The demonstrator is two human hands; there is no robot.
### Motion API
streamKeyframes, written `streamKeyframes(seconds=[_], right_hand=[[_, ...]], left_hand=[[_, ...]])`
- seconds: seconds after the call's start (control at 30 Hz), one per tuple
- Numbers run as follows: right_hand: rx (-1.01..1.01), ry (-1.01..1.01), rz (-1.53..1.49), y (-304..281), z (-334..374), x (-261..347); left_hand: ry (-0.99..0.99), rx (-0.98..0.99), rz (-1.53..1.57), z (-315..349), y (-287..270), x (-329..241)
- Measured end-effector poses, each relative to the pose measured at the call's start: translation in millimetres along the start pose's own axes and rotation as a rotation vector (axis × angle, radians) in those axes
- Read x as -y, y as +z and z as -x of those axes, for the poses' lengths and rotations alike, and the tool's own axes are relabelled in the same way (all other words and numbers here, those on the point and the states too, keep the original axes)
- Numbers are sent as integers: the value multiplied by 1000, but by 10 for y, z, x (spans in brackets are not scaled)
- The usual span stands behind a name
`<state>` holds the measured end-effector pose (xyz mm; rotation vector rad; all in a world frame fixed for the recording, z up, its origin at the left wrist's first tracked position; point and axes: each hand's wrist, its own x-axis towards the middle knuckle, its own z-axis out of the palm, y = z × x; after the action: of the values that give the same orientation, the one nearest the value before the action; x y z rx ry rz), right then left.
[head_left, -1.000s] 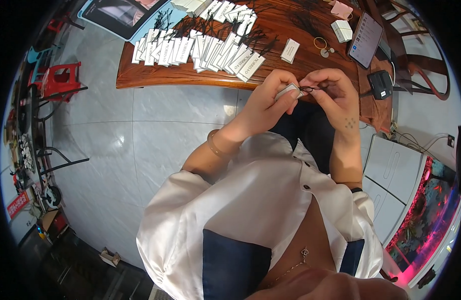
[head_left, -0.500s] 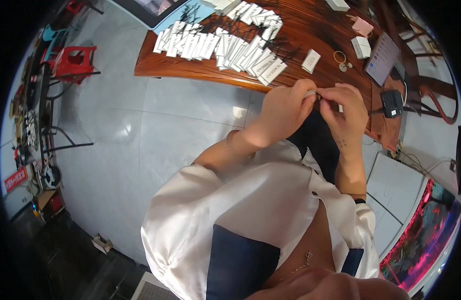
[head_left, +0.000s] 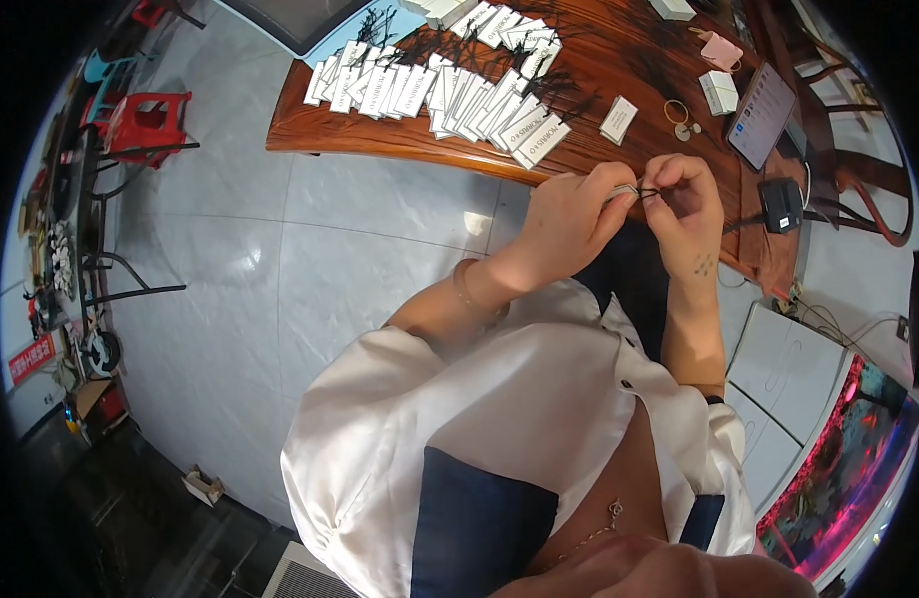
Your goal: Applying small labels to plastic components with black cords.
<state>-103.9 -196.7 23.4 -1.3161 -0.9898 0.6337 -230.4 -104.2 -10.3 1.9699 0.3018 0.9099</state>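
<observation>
My left hand (head_left: 569,217) is closed, pinching a white hang tag (head_left: 622,190) that is mostly hidden by the fingers. A thin black string (head_left: 650,193) runs from the tag to my right hand (head_left: 691,204), whose thumb and fingertips are closed on it. Both hands are held just off the near edge of the wooden table (head_left: 380,135). Beyond them, rows of white printed tags (head_left: 479,105) overlap on the table, many with black strings attached. A small stack of white cards (head_left: 619,121) lies just past my hands.
Loose black strings (head_left: 659,72) are scattered across the table. To the right are a gold ring-shaped item (head_left: 676,113), a white box (head_left: 719,93), a propped tablet (head_left: 762,118) and a black device (head_left: 781,205). A red stool (head_left: 151,125) stands at far left; a lit fish tank (head_left: 848,468) is at lower right.
My right hand has drawn slightly away from the left and turned, so the black string now shows looped between them. The left hand stays nearly in place.
</observation>
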Motion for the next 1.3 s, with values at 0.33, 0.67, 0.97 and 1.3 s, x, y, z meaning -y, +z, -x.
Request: streamKeyframes(seconds=[0.33, 0.67, 0.97, 1.3], right_hand=[[-147, -45, -620, -38, -97, -248], [-48, 234, -558, -194, -78, -177], [94, 440, -305, -188, -94, -166], [-16, 231, 73, -95, -1, -52]], left_hand=[[-201, 30, 292, 11, 40, 54], [-229, 84, 386, 15, 26, 67], [-222, 123, 368, 8, 18, 58], [-283, 132, 255, 3, -14, 46]])
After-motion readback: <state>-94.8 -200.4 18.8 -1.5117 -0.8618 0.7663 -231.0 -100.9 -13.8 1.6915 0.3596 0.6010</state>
